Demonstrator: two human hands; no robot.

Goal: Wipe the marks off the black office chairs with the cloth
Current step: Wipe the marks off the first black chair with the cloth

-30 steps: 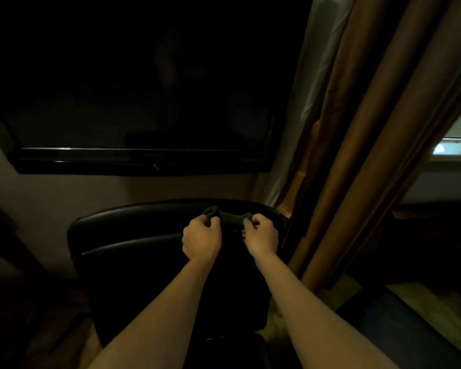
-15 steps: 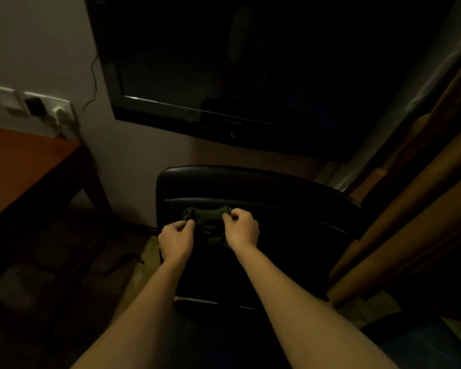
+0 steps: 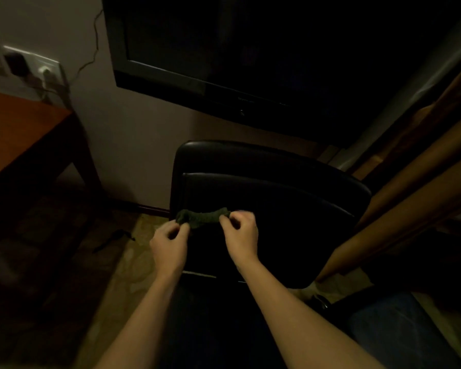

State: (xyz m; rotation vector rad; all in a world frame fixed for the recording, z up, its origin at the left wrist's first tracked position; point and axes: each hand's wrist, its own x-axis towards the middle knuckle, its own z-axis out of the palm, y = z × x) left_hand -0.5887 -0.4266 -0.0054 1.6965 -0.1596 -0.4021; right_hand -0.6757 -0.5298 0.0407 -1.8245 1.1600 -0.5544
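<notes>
A black office chair (image 3: 272, 187) stands in front of me with its padded backrest facing me. A dark green cloth (image 3: 201, 217) is stretched in a bunched strip across the left part of the backrest. My left hand (image 3: 171, 245) pinches the cloth's left end at the chair's left edge. My right hand (image 3: 241, 234) pinches its right end, fingers curled. Both forearms reach in from the bottom of the view. The room is dim and marks on the chair cannot be made out.
A dark television (image 3: 250, 49) hangs on the wall above the chair. A wooden table (image 3: 19, 134) stands at left under wall sockets (image 3: 32, 66). Brown curtains (image 3: 423, 155) hang at right. A second dark seat (image 3: 399, 326) shows at lower right.
The view has swung to the left and down, bringing the table and sockets into sight. Both hands, still holding the cloth, have shifted from the backrest's right top to its left side, lower down.
</notes>
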